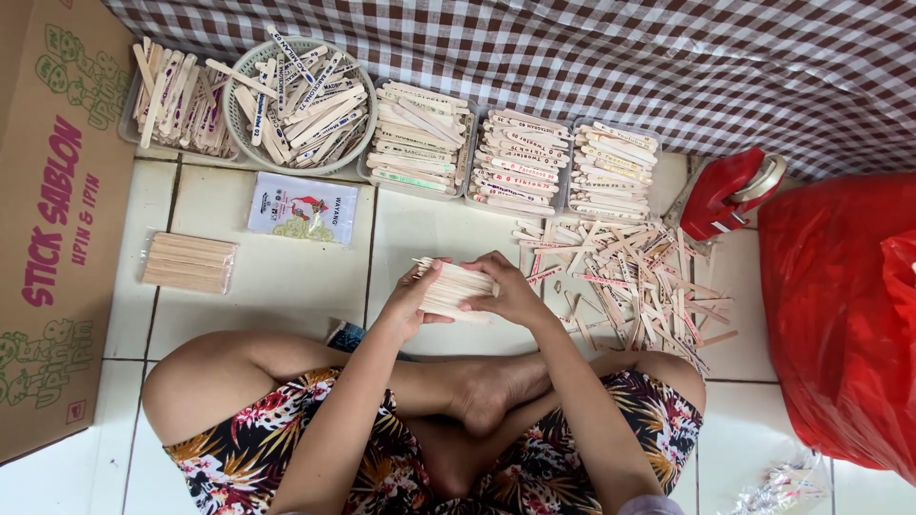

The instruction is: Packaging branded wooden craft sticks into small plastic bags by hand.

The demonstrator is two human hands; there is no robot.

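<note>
I sit cross-legged on a white tiled floor. Both hands hold one thick bundle of flat wooden sticks just above my crossed feet. My left hand grips the bundle's left end from below. My right hand wraps its right end, fingers curled over the top. To the right of my right hand lies a loose heap of printed wooden sticks scattered on the floor.
Along the back stand clear trays of sorted sticks and a round white basket of sticks. A wrapped stick pack and a printed sachet lie left. A cardboard box, red tape dispenser and red plastic bag flank me.
</note>
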